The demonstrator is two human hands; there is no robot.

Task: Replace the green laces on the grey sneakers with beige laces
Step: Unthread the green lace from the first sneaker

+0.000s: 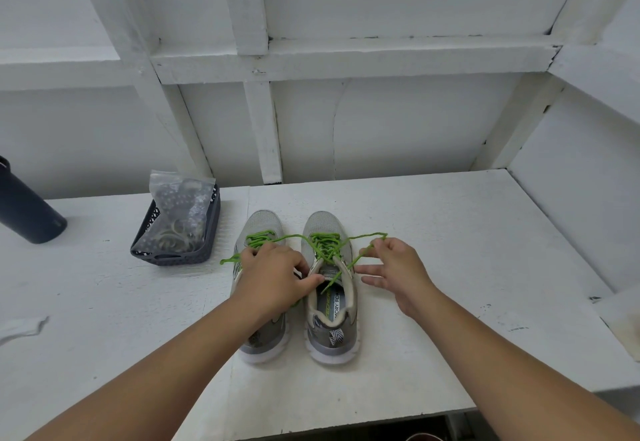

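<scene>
Right hand (398, 274) pinches a loose green lace end (367, 236) between thumb and forefinger, other fingers spread, just right of the right sneaker (330, 288). Left hand (277, 274) is curled over the gap between the shoes, thumb at the right sneaker's tongue; looks like it's bracing or gripping the collar, can't tell exactly what it holds. Both grey sneakers sit side by side mid-surface, toes far, heels near, long axes running straight away from the person. Left sneaker (258, 229) is mostly under the left wrist. Green laces (323, 244) on the right shoe are untied, still threaded. Unlacing there comes next, I'd say: pull goes rightward, across the shoe axis. Basket (180, 232) far left holds a bag, beige laces probably inside. Surface (450, 232) is white.
</scene>
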